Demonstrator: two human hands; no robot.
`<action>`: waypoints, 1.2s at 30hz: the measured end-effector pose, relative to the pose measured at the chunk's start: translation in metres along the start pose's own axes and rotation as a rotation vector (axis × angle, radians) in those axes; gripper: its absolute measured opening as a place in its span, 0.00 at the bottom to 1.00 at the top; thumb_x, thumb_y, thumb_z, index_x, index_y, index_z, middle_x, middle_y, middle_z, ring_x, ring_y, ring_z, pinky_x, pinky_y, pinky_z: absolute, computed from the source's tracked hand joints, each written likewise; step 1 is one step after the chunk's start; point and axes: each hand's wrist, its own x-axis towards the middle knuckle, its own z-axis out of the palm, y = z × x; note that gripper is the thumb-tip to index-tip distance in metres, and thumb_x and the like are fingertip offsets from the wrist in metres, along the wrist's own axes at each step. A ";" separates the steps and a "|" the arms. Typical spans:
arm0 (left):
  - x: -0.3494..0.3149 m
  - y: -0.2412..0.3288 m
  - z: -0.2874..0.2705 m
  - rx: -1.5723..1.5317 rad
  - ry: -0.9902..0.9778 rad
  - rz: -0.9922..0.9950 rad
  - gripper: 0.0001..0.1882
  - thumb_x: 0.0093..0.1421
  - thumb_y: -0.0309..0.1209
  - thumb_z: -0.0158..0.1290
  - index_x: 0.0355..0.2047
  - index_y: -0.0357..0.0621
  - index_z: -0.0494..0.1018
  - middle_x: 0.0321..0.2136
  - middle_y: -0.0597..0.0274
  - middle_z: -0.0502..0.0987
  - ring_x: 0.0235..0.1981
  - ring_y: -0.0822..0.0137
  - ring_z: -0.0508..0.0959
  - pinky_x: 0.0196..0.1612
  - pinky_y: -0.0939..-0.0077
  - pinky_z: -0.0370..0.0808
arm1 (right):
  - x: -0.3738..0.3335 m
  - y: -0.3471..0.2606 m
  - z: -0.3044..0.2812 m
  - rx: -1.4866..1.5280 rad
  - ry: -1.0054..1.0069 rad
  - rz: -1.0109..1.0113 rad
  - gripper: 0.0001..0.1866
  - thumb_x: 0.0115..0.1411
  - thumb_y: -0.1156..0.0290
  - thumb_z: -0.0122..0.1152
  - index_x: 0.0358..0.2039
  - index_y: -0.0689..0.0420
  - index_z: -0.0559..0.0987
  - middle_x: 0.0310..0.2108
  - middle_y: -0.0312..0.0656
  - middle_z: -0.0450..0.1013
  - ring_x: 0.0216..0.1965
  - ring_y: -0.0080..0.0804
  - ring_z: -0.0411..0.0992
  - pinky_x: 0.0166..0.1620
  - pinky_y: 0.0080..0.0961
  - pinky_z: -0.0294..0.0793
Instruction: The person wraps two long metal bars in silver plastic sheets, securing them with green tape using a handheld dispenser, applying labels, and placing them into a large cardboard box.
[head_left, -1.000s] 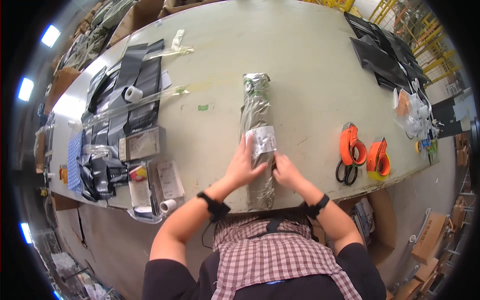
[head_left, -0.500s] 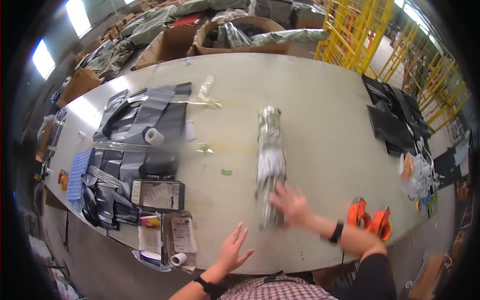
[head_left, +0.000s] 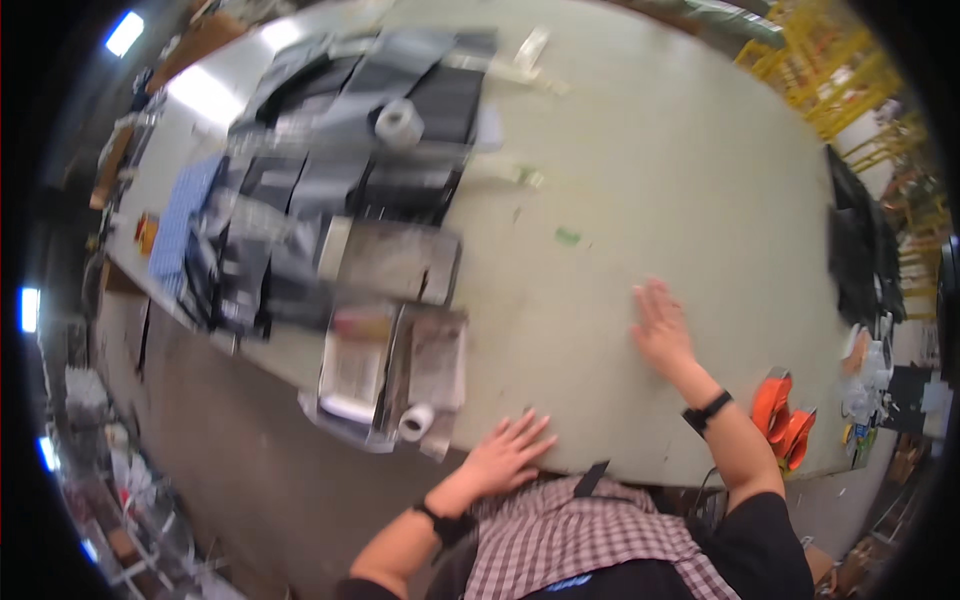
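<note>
Far left, blue cloth (head_left: 185, 220), then black bags (head_left: 420, 95) in a pile with a white roll (head_left: 399, 123) on top. Grey tray (head_left: 405, 255) at the pile's near side; open box (head_left: 355, 370) just below it, small white roll (head_left: 415, 422) at its near end. Left hand (head_left: 502, 458) just right of that roll, palm down by the near edge of the table (head_left: 600, 340), fingers spread apart, holding nothing; contact with the top can't be told. Good form here: keep it flat and loose, clear of the small roll so a sleeve or wrist doesn't knock it off. Green scrap (head_left: 567, 236) between, farther up. Right hand (head_left: 662, 325) reaches farther in, palm down, fingers straight and nearly together, nothing gripped; touching or hovering, can't tell. Best kept low and level, pressure light, elbow out from the orange tape dispenser (head_left: 771, 400) and second dispenser (head_left: 797, 438), which stand just right of the forearm. Black sheets (head_left: 855, 240) far right, well apart from both hands.
</note>
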 end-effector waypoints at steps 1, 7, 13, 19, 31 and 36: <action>0.000 -0.001 0.006 0.119 0.037 0.042 0.37 0.51 0.44 0.54 0.61 0.59 0.55 0.64 0.62 0.52 0.65 0.64 0.49 0.64 0.51 0.41 | -0.035 -0.001 0.001 -0.002 0.001 0.021 0.35 0.59 0.59 0.47 0.65 0.47 0.48 0.67 0.43 0.39 0.67 0.41 0.38 0.64 0.45 0.41; 0.006 -0.016 0.003 0.337 0.180 0.263 0.40 0.49 0.47 0.53 0.62 0.58 0.54 0.65 0.64 0.49 0.66 0.67 0.47 0.65 0.50 0.34 | -0.181 0.007 0.024 -0.013 -0.019 0.048 0.33 0.61 0.53 0.40 0.65 0.47 0.50 0.67 0.43 0.39 0.67 0.43 0.37 0.65 0.43 0.38; 0.005 -0.013 0.008 0.071 0.154 0.280 0.36 0.49 0.46 0.55 0.58 0.56 0.61 0.59 0.63 0.61 0.61 0.67 0.58 0.64 0.50 0.43 | -0.216 -0.012 0.031 -0.023 0.025 0.194 0.31 0.62 0.54 0.38 0.64 0.50 0.51 0.67 0.45 0.41 0.67 0.44 0.38 0.65 0.42 0.39; 0.007 0.006 0.016 -0.466 0.304 0.230 0.09 0.49 0.31 0.60 0.32 0.45 0.75 0.27 0.63 0.76 0.32 0.62 0.75 0.36 0.70 0.73 | -0.230 -0.045 0.019 0.286 0.150 0.320 0.30 0.57 0.71 0.48 0.61 0.55 0.57 0.65 0.46 0.46 0.66 0.45 0.42 0.64 0.39 0.44; 0.065 0.138 0.088 -0.138 -0.059 0.358 0.08 0.40 0.21 0.57 0.25 0.44 0.74 0.16 0.63 0.71 0.21 0.63 0.72 0.26 0.72 0.71 | -0.541 -0.041 0.117 0.833 0.396 0.972 0.07 0.54 0.77 0.53 0.33 0.60 0.77 0.32 0.44 0.75 0.35 0.39 0.73 0.40 0.29 0.72; 0.068 0.228 0.183 -0.123 -0.196 0.230 0.06 0.41 0.21 0.56 0.22 0.42 0.75 0.16 0.61 0.71 0.19 0.63 0.72 0.25 0.73 0.70 | -0.711 -0.008 0.253 1.208 0.321 1.537 0.10 0.56 0.77 0.51 0.37 0.61 0.78 0.34 0.44 0.77 0.33 0.29 0.75 0.37 0.24 0.73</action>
